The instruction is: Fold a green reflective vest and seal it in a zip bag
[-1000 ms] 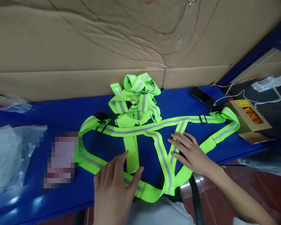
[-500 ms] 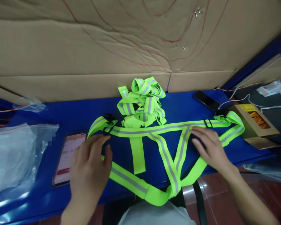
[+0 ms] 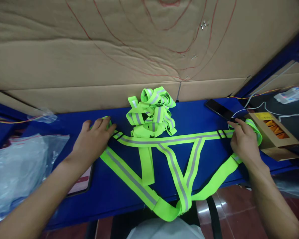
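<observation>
A neon-green reflective strap harness (image 3: pixel 164 156) lies spread flat on the blue table (image 3: pixel 109 189), its lower loop hanging over the near edge. My left hand (image 3: pixel 92 142) rests on the harness's left end, fingers curled over the strap and its black buckle. My right hand (image 3: pixel 243 141) grips the right end loop of the harness, fingers closed round the strap near a black slider. A bundle of more green reflective straps (image 3: pixel 151 113) sits behind the harness, against the cardboard.
Large cardboard sheets (image 3: pixel 114 49) stand along the back. Clear plastic bags (image 3: pixel 12 166) lie at the left, a phone or tablet (image 3: pixel 81 181) under my left forearm. A black phone (image 3: pixel 219 109), an open small box (image 3: pixel 274 132) and white cables (image 3: pixel 289 94) are at the right.
Both hands moved outward from the middle of the harness to its two ends. The left hand went from the lower strap up to the left buckle; the right took hold of the right loop.
</observation>
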{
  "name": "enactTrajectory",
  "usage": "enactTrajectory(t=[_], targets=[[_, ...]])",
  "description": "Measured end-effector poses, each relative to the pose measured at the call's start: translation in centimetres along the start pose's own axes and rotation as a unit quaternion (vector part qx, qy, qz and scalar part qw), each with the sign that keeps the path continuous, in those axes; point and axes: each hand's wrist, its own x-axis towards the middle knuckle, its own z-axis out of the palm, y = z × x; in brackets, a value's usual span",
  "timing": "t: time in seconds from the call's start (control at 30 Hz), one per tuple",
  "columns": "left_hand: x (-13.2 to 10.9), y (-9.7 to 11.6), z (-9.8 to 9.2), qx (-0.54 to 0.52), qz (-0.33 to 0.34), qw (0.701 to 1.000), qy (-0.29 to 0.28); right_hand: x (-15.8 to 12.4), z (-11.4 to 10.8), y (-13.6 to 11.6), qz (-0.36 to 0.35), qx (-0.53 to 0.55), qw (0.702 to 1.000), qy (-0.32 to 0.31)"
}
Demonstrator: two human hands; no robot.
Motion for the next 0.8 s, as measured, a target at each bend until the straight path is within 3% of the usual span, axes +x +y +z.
enactTrajectory(t=[0.1,0.23,0.4,0.53,0.7,0.8], targets=[[1.5,-1.4,0.4,-0.014,-0.021,0.999,-0.029,0.3,0.4,1.0,0.017,-0.043,0.999,0.019],[3.4,-2.2,1.3,-0.028,-0.054,0.997,-0.051,0.9,1.4,2.7,-0.022,-0.072,0.997,0.016],[4.4,-2.8,1.4,-0.064,-0.087,0.993,-0.036,1.5,1.8,4.5,-0.038,-0.072,0.996,0.028],[3.8,-2.8,-0.3,-0.111,-0.129,0.985,0.019,1.7,1.5,5.0,-0.046,-0.041,0.995,0.083],[2.2,-1.5,-3.0,-0.193,-0.201,0.946,0.163,1.8,0.7,4.0,0.003,0.069,0.972,0.224],[1.9,-0.4,-3.0,-0.251,-0.196,0.928,0.193,1.7,0.5,2.9,0.046,0.112,0.971,0.207]])
